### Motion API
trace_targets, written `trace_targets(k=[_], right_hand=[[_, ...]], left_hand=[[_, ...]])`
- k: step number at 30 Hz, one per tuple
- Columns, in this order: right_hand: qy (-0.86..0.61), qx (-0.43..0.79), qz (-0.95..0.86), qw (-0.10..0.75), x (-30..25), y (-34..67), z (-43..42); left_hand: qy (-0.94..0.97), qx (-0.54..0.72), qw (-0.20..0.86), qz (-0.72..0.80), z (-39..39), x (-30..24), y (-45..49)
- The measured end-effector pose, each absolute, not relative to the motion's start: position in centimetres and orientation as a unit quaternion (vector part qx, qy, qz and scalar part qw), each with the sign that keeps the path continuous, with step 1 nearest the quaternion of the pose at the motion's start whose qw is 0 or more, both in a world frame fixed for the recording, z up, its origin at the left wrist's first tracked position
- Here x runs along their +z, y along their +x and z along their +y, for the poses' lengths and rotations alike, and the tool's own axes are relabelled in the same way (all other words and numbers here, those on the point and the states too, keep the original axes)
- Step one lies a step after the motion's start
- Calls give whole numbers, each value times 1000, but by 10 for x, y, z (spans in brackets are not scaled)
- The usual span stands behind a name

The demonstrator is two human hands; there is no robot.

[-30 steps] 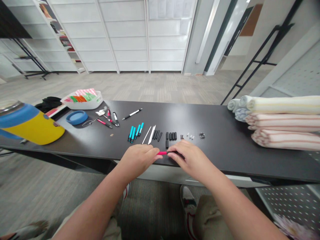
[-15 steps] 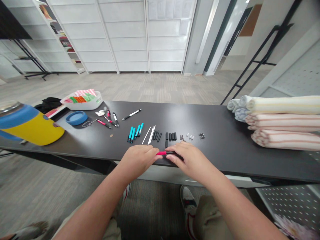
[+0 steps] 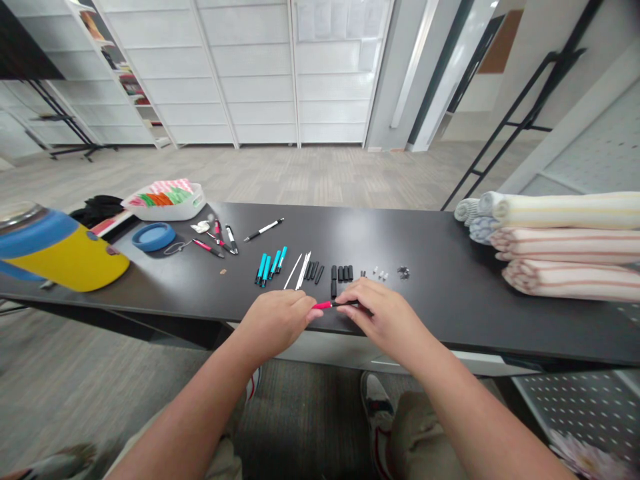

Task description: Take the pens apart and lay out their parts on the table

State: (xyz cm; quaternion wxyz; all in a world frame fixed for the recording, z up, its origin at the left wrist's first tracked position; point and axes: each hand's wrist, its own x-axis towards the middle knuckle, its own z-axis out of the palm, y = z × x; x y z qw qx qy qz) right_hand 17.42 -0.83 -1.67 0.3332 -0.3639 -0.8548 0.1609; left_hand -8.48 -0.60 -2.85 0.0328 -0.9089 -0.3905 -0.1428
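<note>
My left hand [image 3: 277, 319] and my right hand [image 3: 383, 313] both pinch one pen with a pink barrel and a black front part [image 3: 331, 305], held level just above the near edge of the black table [image 3: 450, 307]. The left fingers grip the pink end, the right fingers the black end. Just beyond the hands lie rows of pen parts: teal barrels [image 3: 270, 264], white refills [image 3: 301, 269], black grips [image 3: 341, 273] and tiny springs and tips [image 3: 383, 273].
Rolled striped towels [image 3: 560, 243] are stacked at the right. At the left lie a yellow and blue bottle [image 3: 55, 250], a blue round lid [image 3: 153, 235], a white basket [image 3: 167, 199] and assembled pens [image 3: 220, 239]. My knees and shoes show below the table.
The hands have stayed in place on the pen. The right fingers have shifted slightly, and a little more of the black part shows between the hands.
</note>
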Motion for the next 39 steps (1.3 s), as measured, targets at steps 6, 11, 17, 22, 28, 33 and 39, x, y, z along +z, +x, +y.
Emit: trace_targets(k=[6,11,17,22,28,33,39], right_hand=[[-383,156,-848,332,-16,184,-4],[-402,149,-839,334,-14,187,-3],[-391,140,-846,334,-16,181,-5],[-393,144,-845,332,-16,184,-4],[-424,132,-823,354,-18,190,-2],[-436,123,-814,364,-20,188,-1],[-449,120,-806,366,-18,187,-2]], left_hand=[[-895,-139,24,-424,-1,-23,-95],[-898,-126,52,-418,2,-25,-102],[-916,-119,65,-379,4,-32,-99],[-907,-140,44,-394,4,-26,-99],[-890,-171,23,-421,8,-18,-112],[-882,-173,20,-438,9,-17,-119],[-886,-172,6,-430,8,-18,-120]])
